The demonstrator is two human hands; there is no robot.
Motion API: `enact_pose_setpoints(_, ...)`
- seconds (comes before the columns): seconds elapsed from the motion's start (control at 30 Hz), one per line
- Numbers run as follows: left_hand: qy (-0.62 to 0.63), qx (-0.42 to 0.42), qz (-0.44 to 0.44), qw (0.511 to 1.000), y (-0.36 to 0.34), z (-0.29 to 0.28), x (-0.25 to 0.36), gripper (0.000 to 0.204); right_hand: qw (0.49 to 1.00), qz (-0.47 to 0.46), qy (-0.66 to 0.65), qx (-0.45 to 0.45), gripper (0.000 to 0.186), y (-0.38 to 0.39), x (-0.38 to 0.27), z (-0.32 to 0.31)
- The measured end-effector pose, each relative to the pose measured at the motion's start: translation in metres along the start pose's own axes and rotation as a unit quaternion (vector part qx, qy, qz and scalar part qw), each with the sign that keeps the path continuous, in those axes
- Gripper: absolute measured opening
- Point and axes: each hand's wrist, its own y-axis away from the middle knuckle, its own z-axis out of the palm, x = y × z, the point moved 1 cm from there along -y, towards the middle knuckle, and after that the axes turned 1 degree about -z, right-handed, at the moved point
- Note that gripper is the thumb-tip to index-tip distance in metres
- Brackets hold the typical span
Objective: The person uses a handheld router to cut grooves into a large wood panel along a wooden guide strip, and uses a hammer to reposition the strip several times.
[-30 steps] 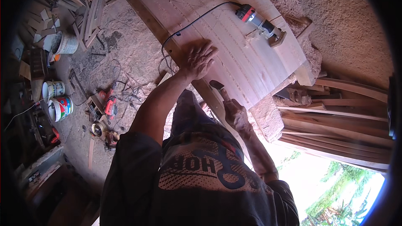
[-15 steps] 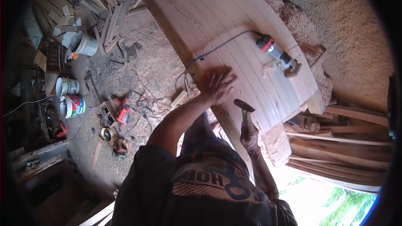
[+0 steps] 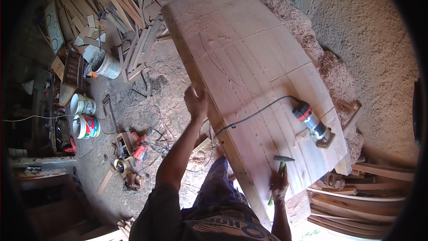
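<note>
My right hand (image 3: 278, 187) is wrapped round the green handle of a hammer (image 3: 284, 159), whose dark head points up over the near end of a large wooden panel (image 3: 240, 62). By the panel's left edge, my left hand (image 3: 196, 102) is raised with its fingers curled in; anything inside them is hidden. On the panel's right side rests a corded trim router (image 3: 313, 122) with a red, black and silver body. Its black cord (image 3: 263, 108) runs across the planks and drops over the left edge.
Red power tools (image 3: 141, 148) and tangled cords lie on the dusty floor to the left. Buckets (image 3: 87, 126) stand farther left. Scrap wood (image 3: 138, 47) is piled at the far left, and stacked boards (image 3: 356, 205) lie at the near right. Shavings (image 3: 336, 71) line the wall side.
My left hand has moved from over the panel to its left edge, and its spread fingers have curled. The hammer stays in my right hand. The view has shifted, showing more of the panel's far end.
</note>
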Motion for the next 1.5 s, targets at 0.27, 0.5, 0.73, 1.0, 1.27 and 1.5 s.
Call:
enact_pose_setpoints(0.27,0.412,-0.128,-0.416,0.801,-0.09,0.062,-0.07,0.042,0.994,0.089,-0.018,0.052,0.065,0.002,0.007,0.004)
enact_pose_setpoints(0.5,0.443,-0.208,-0.442,0.752,-0.102,0.054,-0.098,0.045,0.992,0.085,-0.061,0.077,0.064,0.001,0.009,0.009)
enact_pose_setpoints(0.73,0.48,-0.18,-0.421,0.749,-0.1,0.053,-0.074,0.027,0.985,0.147,-0.05,0.081,0.064,0.002,0.008,0.006)
enact_pose_setpoints(1.0,0.483,-0.176,-0.414,0.751,-0.1,0.05,-0.076,0.031,0.982,0.158,-0.06,0.089,0.066,-0.002,0.0,0.01)
enact_pose_setpoints(1.27,0.386,-0.112,-0.426,0.81,-0.103,0.069,-0.07,0.037,0.985,0.153,-0.014,0.078,0.065,-0.006,-0.015,0.014)
enact_pose_setpoints(1.5,0.356,-0.136,-0.291,0.877,-0.097,0.077,-0.072,0.05,0.997,0.05,0.04,0.048,0.072,-0.045,-0.037,0.043)
